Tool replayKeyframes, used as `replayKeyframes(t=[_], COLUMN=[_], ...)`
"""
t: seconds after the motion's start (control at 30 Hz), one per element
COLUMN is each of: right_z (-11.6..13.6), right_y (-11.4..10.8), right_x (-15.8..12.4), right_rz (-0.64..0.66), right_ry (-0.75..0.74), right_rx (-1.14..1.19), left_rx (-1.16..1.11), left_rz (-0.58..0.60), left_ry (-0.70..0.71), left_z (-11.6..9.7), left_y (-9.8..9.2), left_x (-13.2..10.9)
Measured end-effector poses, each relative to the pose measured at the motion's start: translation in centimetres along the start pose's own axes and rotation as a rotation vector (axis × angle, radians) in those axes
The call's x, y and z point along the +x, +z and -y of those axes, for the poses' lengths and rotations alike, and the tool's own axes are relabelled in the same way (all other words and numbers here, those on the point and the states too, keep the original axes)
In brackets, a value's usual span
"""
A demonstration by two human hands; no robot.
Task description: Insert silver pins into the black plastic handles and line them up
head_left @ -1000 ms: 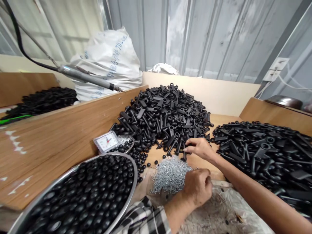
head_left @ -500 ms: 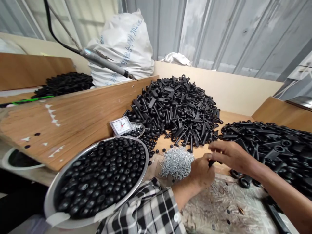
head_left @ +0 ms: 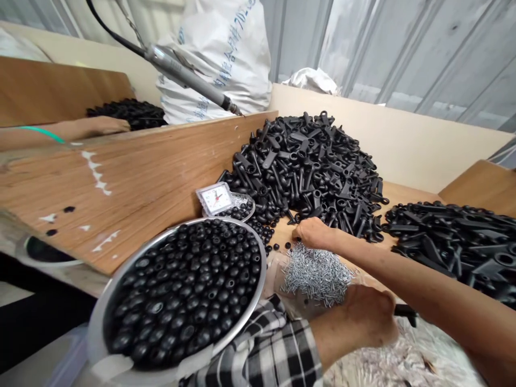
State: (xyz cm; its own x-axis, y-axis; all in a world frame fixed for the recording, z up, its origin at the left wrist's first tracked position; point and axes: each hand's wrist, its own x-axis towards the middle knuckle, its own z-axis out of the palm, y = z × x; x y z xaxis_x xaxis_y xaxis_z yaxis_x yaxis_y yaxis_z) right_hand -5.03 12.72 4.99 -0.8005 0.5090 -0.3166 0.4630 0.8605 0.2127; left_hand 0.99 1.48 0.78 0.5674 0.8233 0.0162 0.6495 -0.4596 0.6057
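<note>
My left hand is a closed fist near the front edge, just past the plaid sleeve. It grips a black plastic lever part whose end sticks out to the right. My right hand reaches across above it. Its fingers curl down at the far edge of a heap of small silver screws, beside some loose black beads. What those fingers pinch is hidden. A big pile of black lever parts lies just behind the right hand.
A metal bowl full of black round knobs sits front left, with a small clock behind it. A second pile of parts lies at the right. A wooden divider, a hanging power driver, a white sack and another person's arm are at the left.
My right hand left my left hand and moved left and away to the far edge of the screws. My left hand drew back toward me with the black part.
</note>
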Motion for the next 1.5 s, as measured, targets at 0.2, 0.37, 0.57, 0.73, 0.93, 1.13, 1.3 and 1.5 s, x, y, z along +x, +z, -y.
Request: replayKeyframes(t=[0.2,0.37,0.57,0.73,0.93,1.13,1.3,1.5], right_z=[-1.3,-2.2,0.5,-0.1,-1.2,-1.1,-2.3,-2.1], right_y=[-2.1,-1.5,5.8,9.1,10.4,10.3,10.3,10.3], right_x=[-4.4,-15.1,-20.5,-18.8,-18.1,-17.5,-17.0,-16.9], right_rz=[-0.163,-0.656,-1.057,-0.970,-0.835,-0.747,-0.762,-0.791], right_ry=[0.159,0.283,0.381,0.200,0.062,0.073,0.111,0.170], right_rx=[0.150,0.879,1.959,2.349,2.384,2.461,2.453,2.496], left_rx=[-0.202,-0.458,-0.800,-0.862,-0.899,-0.926,-0.870,-0.674], left_rz=[-0.115,-0.279,-0.415,-0.486,-0.470,-0.486,-0.500,-0.542], left_ry=[-0.126,-0.227,-0.266,-0.328,-0.301,-0.264,-0.341,-0.340], left_z=[0.3,1.6,2.3,1.4,0.6,0.8,0.9,1.4], left_y=[-0.7,-0.7,-1.1,-1.5,-1.4,-1.1,-1.0,-0.8], left_x=[0.1,1.2,1.7,1.3,1.1,1.3,1.4,1.5])
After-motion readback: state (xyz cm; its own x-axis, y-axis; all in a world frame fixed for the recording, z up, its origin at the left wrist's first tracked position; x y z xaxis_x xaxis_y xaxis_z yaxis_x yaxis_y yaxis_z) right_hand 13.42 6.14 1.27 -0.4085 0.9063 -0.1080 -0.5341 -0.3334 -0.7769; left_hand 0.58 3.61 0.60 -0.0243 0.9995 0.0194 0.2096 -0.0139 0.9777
